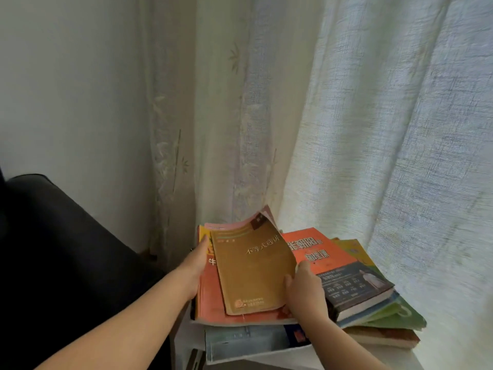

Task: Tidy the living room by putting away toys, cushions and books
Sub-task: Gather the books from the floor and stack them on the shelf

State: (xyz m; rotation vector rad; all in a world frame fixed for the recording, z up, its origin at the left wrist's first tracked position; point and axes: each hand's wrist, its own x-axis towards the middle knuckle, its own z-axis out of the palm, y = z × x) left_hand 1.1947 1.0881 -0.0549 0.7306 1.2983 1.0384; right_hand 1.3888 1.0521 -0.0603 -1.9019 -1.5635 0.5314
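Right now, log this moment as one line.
left hand: grips pink books | right hand: grips brown book | both atop book pile

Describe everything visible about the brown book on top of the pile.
The brown book is a thin, worn paperback with a matte mustard-brown cover, pale title characters near its upper right and a small orange emblem near the bottom. It lies closed, cover up, skewed and slightly bowed, atop a pink book on the pile. The right hand pinches its right edge, thumb on the cover; the left hand grips the pink book beside it.
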